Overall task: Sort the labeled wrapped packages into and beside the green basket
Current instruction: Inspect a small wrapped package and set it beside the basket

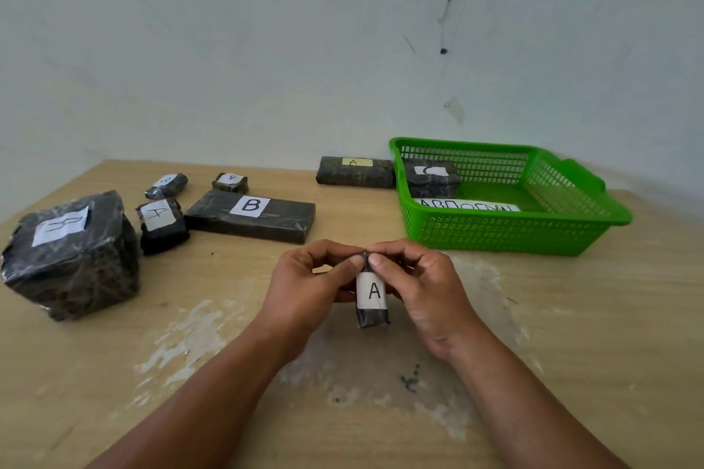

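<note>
— Basket check: what does the green basket (506, 236) hold?
— At your right, it holds 1 package marked C (432, 179) and a lettered paper strip (470, 205). The long package marked A (356, 172) lies just beside its left wall.
— My hands?
— Your left hand (304, 286) and right hand (423, 293) pinch the small package marked A (372, 297) upright over the table (571, 316), near the basket's front.

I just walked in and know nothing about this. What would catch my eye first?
First, the left hand and right hand at the front centre of the wooden table, together pinching a small dark package labelled A upright. Next, the bright green basket at the right rear, with a package labelled C inside. On the left sits a bulky wrapped block, with a flat package labelled B further right.
</note>
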`<move>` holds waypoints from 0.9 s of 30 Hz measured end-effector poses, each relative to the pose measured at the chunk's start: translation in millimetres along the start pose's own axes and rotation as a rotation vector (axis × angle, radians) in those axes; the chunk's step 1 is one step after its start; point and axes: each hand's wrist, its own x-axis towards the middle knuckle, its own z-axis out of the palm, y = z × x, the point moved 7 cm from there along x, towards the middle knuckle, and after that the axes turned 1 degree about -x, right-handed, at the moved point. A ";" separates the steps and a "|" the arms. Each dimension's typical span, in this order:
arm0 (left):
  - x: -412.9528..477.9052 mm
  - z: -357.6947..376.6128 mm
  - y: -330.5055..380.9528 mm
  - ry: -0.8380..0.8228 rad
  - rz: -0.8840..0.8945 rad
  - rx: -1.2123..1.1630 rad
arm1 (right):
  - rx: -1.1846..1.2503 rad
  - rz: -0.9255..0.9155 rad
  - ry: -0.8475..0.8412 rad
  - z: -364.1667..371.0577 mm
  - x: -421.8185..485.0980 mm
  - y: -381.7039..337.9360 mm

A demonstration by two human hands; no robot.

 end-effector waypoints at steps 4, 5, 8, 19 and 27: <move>-1.5 1.5 2.3 -0.021 -0.010 0.013 | 0.024 0.010 0.012 -0.9 -0.1 0.4; -2.1 2.9 2.9 -0.039 -0.026 0.013 | 0.032 0.018 0.019 -1.1 -0.1 1.1; -4.6 9.6 -0.5 -0.152 -0.096 0.029 | 0.025 0.045 0.095 -6.4 1.9 5.4; -1.9 6.7 -3.3 -0.216 -0.114 -0.047 | 0.159 0.112 -0.159 4.4 0.5 7.9; -2.9 7.6 -3.6 -0.258 -0.169 -0.109 | 0.171 0.098 -0.251 5.3 -2.3 10.7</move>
